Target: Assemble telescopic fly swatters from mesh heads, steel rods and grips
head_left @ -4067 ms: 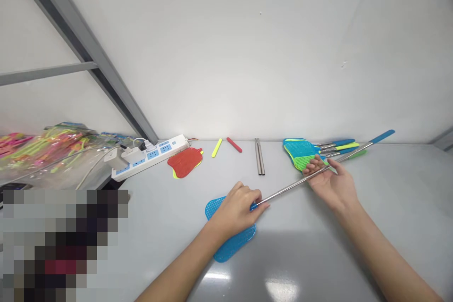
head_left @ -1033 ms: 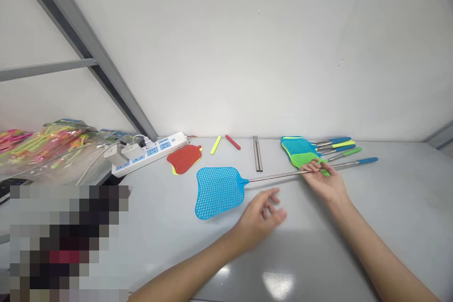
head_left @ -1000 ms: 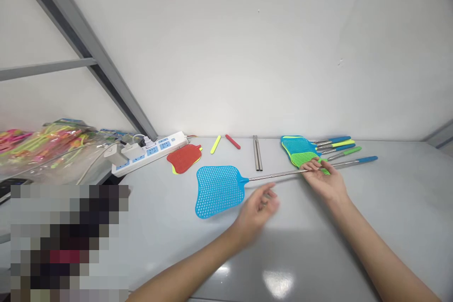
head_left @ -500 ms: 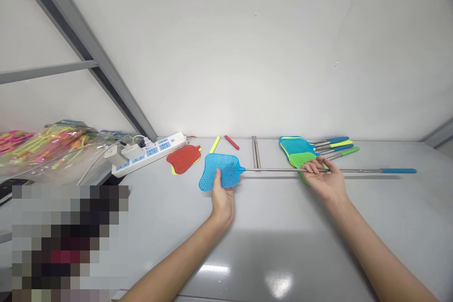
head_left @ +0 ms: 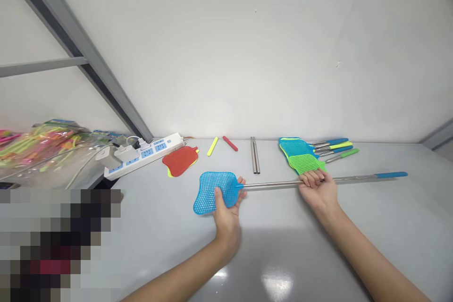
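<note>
A blue fly swatter (head_left: 208,191) with a long, extended metal rod and a blue grip lies crosswise in front of me. My left hand (head_left: 226,217) is closed on its perforated head, thumb on top and fingers behind. Around the middle of the rod, the fingers of my right hand (head_left: 318,188) are wrapped, palm up. Just beyond that hand lies a stack of fly swatters (head_left: 295,148) in blue, yellow and green, their handles pointing right. Two bare metal rods (head_left: 255,155) lie side by side between the stack and my left hand.
Red and yellow swatter heads (head_left: 180,160) lie stacked at left, near a yellow grip (head_left: 213,146) and a red grip (head_left: 230,143). Behind them runs a white power strip (head_left: 155,151) with plugs and cables. Bagged colourful items (head_left: 53,146) are at far left. A wall borders the grey table (head_left: 382,217).
The blue swatter has come nearer to me, its head most of all, so it now slants slightly. Both hands moved with it, keeping their hold. The metal rods are now fully uncovered.
</note>
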The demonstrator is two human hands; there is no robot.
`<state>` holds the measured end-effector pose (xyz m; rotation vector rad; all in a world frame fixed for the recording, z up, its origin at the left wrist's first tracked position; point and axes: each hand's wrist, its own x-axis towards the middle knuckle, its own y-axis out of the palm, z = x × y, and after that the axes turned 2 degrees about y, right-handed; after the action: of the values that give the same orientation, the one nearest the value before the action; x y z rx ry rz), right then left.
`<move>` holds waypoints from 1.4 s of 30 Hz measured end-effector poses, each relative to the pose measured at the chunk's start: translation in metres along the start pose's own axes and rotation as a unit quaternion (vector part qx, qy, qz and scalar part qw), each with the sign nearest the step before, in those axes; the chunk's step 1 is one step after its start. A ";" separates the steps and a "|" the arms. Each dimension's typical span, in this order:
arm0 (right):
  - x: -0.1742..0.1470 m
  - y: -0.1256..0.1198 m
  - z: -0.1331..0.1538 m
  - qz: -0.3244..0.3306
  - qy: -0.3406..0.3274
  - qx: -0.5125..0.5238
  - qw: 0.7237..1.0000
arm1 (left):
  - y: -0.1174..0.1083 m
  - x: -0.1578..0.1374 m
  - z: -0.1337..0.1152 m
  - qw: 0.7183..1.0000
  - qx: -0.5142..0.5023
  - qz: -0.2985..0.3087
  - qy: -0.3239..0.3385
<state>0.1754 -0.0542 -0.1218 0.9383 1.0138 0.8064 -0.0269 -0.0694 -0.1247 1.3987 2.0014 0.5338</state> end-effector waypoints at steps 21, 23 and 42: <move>-0.028 0.008 -0.030 0.027 0.030 -0.028 0.999 | 0.001 -0.027 0.000 0.999 -0.011 0.025 -0.044; -0.027 0.008 -0.031 0.029 0.032 -0.038 0.998 | 0.001 -0.026 0.001 0.998 -0.015 0.026 -0.049; -0.023 0.010 -0.040 0.111 0.016 -0.260 0.959 | -0.001 -0.013 -0.001 0.990 0.009 0.092 -0.108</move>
<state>0.1297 -0.0602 -0.1144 0.5881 0.6744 1.2097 -0.0252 -0.0813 -0.1211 1.5901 1.7206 0.4239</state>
